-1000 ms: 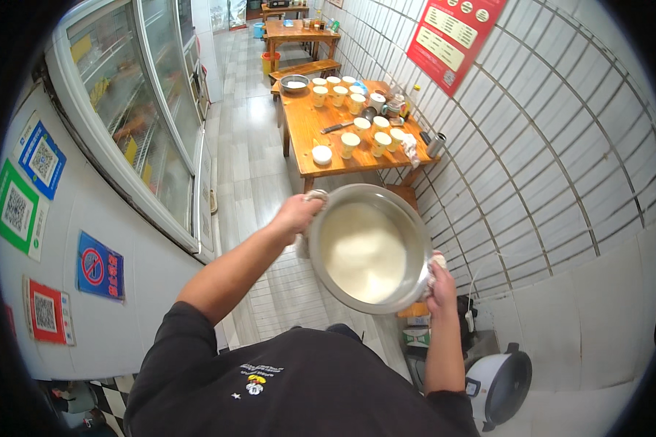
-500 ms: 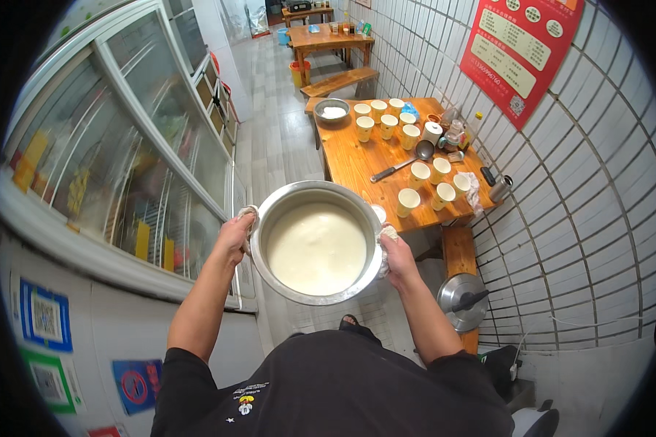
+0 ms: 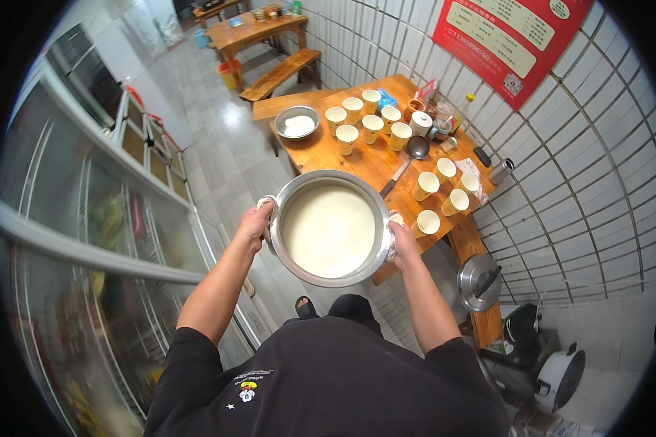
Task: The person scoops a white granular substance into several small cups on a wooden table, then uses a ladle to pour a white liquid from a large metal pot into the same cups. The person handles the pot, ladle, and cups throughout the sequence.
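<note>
Between my two hands hangs a large round metal pot (image 3: 383, 251), held level and filled with a smooth creamy-white liquid (image 3: 330, 231). My left hand (image 3: 253, 226) is closed round the pot's left handle with a pale cloth (image 3: 268, 206) in its grip. On the other side my right hand (image 3: 402, 242) grips the right handle, also through a light cloth (image 3: 395, 220). The pot's right rim overlaps the near edge of a wooden table (image 3: 306, 154). Several yellow paper cups (image 3: 427, 223) stand upright on it, and a ladle (image 3: 418, 148) lies among them.
A metal bowl (image 3: 297, 122) with white contents sits at the table's far left corner. Jars and bottles (image 3: 444, 120) line the wall side. A bench (image 3: 476, 244) at right carries a metal lid (image 3: 479, 282). Glass-doored fridges (image 3: 102, 240) stand at left; another bench (image 3: 280, 75) lies beyond.
I have stepped forward and turned, so the table and cups now appear nearer the pot. Both hands still hold the pot by its handles.
</note>
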Available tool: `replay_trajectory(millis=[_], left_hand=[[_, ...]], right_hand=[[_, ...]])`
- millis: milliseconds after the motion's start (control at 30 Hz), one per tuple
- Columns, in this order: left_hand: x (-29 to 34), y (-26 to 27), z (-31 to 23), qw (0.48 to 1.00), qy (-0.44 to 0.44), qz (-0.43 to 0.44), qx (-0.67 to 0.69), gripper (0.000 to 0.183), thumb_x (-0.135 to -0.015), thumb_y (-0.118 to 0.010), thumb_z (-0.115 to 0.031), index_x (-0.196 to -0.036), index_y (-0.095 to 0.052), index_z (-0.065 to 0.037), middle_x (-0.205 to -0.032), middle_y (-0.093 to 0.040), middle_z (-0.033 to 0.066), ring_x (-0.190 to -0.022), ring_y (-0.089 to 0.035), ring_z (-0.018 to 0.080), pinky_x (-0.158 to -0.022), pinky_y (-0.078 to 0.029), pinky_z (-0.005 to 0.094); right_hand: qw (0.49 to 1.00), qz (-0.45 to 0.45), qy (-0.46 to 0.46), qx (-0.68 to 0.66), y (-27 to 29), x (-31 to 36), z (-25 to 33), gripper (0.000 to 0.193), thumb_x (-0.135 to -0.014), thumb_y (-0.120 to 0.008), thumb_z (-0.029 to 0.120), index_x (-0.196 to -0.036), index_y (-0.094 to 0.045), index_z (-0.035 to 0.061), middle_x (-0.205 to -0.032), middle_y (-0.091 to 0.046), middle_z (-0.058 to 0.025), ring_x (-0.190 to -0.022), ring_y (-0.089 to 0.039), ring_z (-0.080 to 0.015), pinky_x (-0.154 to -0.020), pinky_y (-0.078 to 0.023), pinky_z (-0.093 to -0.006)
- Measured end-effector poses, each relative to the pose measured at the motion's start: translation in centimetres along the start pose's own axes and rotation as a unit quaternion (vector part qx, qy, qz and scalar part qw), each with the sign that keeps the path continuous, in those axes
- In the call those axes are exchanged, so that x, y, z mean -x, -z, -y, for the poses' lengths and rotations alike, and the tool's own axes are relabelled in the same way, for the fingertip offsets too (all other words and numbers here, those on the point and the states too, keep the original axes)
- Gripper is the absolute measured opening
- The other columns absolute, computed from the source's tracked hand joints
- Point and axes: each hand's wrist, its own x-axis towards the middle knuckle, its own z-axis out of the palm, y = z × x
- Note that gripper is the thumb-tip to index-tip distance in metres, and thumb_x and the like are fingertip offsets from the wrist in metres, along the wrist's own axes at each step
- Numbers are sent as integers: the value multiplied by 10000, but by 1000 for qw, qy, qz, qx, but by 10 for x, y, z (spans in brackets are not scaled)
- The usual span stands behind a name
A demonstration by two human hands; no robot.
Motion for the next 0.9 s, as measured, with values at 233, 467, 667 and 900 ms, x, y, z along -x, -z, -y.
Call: replay_trajectory(millis=[233,467,667,900], left_hand=[[-104,-32,-28,996,31,72,-50,292,-1007,-620,-333,-1150,-667,-82,-1038,-716,43,-913,-657,169,-806,-518,338],[-164,-58,-36,989,71,118,-54,250,-998,-634,-313,-1102,-674,-89,-958,-712,21,-816,-650,151,-735,-514,322],[-198,-81,-42,979,105,155,-75,255,-1007,-622,-300,-1111,-670,-71,-961,-711,27,-821,-647,146,-748,-514,318],[-230,-102,-43,965,129,207,-97,256,-1031,-592,-305,-1153,-663,-92,-998,-726,31,-829,-677,143,-715,-547,324]], right_hand=[[994,-108,16,-12,-7,-65,-7,333,-989,-570,148,-1299,-568,25,-1071,-682,-88,-900,-682,-184,-782,-559,-332],[987,-155,17,-31,-12,-92,4,360,-991,-567,140,-1325,-571,6,-1106,-678,-92,-965,-670,-190,-844,-536,-321],[980,-190,62,-23,-11,-101,17,354,-1002,-564,161,-1319,-569,3,-1101,-687,-91,-940,-679,-182,-823,-544,-329],[962,-265,63,-4,-6,-107,20,332,-983,-569,168,-1278,-594,15,-1061,-671,-62,-928,-655,-167,-824,-518,-308]])
